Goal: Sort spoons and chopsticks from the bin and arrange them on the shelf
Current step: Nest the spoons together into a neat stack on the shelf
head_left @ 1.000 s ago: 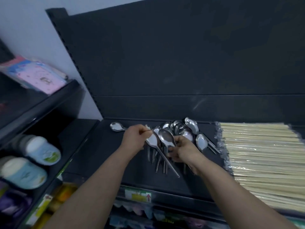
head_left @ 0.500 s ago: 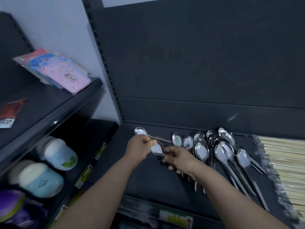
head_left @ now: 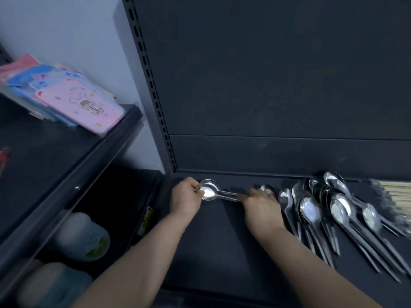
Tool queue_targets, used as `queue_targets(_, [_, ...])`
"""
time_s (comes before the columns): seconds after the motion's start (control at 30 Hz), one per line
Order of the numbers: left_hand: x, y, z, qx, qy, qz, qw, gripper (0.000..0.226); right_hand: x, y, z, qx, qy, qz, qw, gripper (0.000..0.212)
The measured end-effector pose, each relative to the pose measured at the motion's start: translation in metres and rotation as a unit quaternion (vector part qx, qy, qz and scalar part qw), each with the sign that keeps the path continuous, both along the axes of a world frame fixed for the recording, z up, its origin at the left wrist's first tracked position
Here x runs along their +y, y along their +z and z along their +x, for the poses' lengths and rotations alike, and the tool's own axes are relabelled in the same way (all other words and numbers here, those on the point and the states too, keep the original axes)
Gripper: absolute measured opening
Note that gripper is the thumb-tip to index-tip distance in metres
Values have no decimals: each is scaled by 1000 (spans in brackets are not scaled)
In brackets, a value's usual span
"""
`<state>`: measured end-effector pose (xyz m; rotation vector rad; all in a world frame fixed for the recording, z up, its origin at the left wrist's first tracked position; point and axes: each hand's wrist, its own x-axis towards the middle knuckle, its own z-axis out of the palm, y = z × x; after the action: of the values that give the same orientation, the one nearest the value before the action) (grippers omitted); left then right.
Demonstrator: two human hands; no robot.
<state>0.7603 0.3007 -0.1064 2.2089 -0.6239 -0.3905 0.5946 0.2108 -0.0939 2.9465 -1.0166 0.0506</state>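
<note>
A steel spoon (head_left: 216, 192) lies crosswise at the back left of the dark shelf (head_left: 222, 241), a second spoon bowl just behind it. My left hand (head_left: 185, 197) pinches its bowl and my right hand (head_left: 260, 204) holds its handle end. To the right, several steel spoons (head_left: 322, 212) lie in a loose row, bowls toward the back panel. Wrapped chopsticks (head_left: 398, 192) show at the right edge, blurred.
The shelf's dark back panel (head_left: 278, 85) rises behind. A slotted upright (head_left: 151, 85) marks the left end. On the neighbouring unit, pink and blue packets (head_left: 66, 98) lie on an upper shelf; white and teal tubs (head_left: 84, 236) stand below.
The view swung left. Both hands carried one spoon from the pile leftward to the shelf's back left corner, beside the lone spoon there.
</note>
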Motion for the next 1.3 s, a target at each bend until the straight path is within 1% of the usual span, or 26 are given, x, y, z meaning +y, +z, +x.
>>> queue_targets(0.07, [1,-2,0,-17,-8,14,1000,16,1,-5,1,-18,-21,-46,999,32])
queue_targets(0.1, [2,-2,0,-31,-11,23,999,15,1,-7,1,-28,-31,-67,997,29])
queue_targets(0.17, [4,-2,0,-61,-13,40,997,22,2,-13,-2,-42,-31,-91,994,30])
queue_targets(0.23, [7,2,-2,-89,-10,38,995,26,4,-14,-4,-46,-28,-89,995,33])
queue_targets(0.33, [6,11,-11,-117,-30,24,992,18,5,-13,-9,-72,-32,-87,993,36])
queue_targets(0.47, [-9,20,-39,-114,-97,20,989,10,4,-13,-29,-103,-36,-79,991,35])
queue_targets(0.6, [-38,25,-76,-96,-163,33,981,8,-7,-7,-67,-114,-73,-81,987,30])
queue_targets(0.7, [-59,24,-101,-108,-191,54,974,11,-21,-3,-101,-127,-107,-78,983,26])
queue_targets(0.77, [-72,24,-115,-125,-193,67,971,17,-29,-2,-122,-121,-137,-67,981,28])
queue_targets(0.83, [-85,26,-124,-155,-183,77,968,26,-36,-2,-139,-117,-161,-52,979,25])
queue_targets(0.9, [-96,28,-127,-173,-180,110,962,34,-40,-2,-149,-129,-167,-34,977,23])
queue_targets(0.93, [-101,29,-127,-172,-182,137,958,35,-41,-3,-152,-138,-161,-26,977,24])
queue_targets(1.03, [-105,29,-129,-156,-183,193,951,26,-43,-5,-151,-154,-132,0,979,30])
queue_targets(1.1, [-102,28,-128,-140,-169,193,956,16,-43,-6,-147,-160,-125,14,979,37])
queue_targets(1.17, [-94,30,-126,-132,-159,184,961,17,-43,-5,-141,-178,-108,22,978,39])
queue_targets(1.23, [-87,33,-123,-126,-154,163,967,18,-41,-2,-133,-207,-82,52,974,33])
queue_targets(1.3, [-82,36,-122,-138,-155,164,964,17,-40,0,-125,-237,-70,102,963,31])
